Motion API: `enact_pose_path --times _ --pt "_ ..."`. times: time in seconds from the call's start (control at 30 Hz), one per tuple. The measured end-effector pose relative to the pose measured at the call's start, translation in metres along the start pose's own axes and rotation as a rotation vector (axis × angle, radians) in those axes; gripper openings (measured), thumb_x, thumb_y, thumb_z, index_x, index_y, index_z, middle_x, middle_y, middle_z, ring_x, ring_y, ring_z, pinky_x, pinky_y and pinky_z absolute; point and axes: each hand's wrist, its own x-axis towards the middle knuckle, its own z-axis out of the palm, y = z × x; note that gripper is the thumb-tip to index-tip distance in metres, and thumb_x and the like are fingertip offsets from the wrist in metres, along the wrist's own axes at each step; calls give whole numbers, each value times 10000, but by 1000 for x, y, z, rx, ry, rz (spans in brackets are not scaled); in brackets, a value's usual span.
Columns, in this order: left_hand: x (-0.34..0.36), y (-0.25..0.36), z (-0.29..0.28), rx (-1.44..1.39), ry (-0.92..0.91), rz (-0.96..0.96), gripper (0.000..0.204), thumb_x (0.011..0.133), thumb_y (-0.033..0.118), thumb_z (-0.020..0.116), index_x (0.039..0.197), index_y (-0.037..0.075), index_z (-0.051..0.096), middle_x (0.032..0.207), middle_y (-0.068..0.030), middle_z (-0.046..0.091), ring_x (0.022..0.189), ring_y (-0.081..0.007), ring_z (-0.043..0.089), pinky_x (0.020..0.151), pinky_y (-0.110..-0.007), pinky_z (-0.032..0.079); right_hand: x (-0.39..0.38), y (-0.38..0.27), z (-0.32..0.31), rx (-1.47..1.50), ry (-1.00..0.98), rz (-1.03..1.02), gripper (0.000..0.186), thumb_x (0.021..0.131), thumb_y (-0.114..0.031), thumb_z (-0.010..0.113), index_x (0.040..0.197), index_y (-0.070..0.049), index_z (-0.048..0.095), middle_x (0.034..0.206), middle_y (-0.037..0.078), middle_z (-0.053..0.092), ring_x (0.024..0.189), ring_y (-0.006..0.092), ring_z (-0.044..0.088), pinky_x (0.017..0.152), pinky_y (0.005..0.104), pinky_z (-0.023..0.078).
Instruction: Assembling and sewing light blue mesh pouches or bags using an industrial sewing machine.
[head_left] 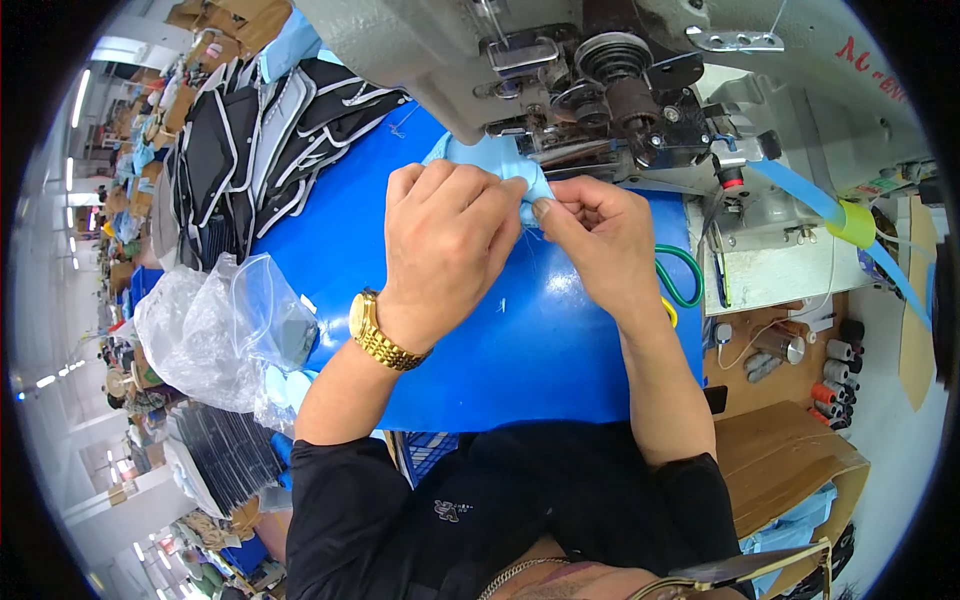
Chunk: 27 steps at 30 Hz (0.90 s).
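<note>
Light blue fabric (488, 155) lies under the head of a grey sewing machine (400, 50), its near edge bunched between my hands. My left hand (447, 225), with a gold watch at the wrist, presses and grips the fabric from the left, fingers curled. On the right, my right hand (600, 230) pinches the fabric's corner between thumb and fingers. Loose threads hang from that edge. The needle area is mostly hidden behind the metal parts and my fingers. From the right, a light blue strip (800, 190) runs through a yellow-green holder (852, 224) toward the machine.
Black pieces with white piping (225, 150) are piled at the left of the blue work surface (480, 370). Nearer me sits a clear plastic bag (190, 330). Green-handled scissors or a ring (683, 275) lie right. Thread spools (838, 370) and a cardboard box (790, 450) stand lower right.
</note>
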Motion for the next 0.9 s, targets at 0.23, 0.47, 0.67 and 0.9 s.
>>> enact_pose_path --times 0.23,0.47,0.67,0.9 --pt "3 8 1 34 22 -36 158 730 83 711 884 114 695 743 10 568 730 -181 521 694 -353 352 1 -1 3 -83 58 -23 141 831 -107 683 896 13 717 674 42 674 590 55 593 546 219 474" --pt "6 12 2 77 15 -98 154 741 102 696 895 110 701 737 2 569 736 -190 515 677 -356 334 5 -7 5 -213 102 -39 129 854 -91 668 883 30 703 671 30 667 592 48 598 554 197 478" --pt "5 17 5 62 26 -141 151 751 110 680 900 106 701 740 -9 576 736 -197 517 679 -361 329 5 -10 4 -259 116 -63 136 805 -127 673 794 6 704 644 98 674 551 119 634 528 256 491" --pt "6 25 8 67 3 -237 144 769 101 683 910 107 711 753 -20 611 736 -210 541 680 -360 338 4 -9 6 -292 114 -99 145 840 -98 664 819 43 688 655 51 673 575 59 600 536 209 468"
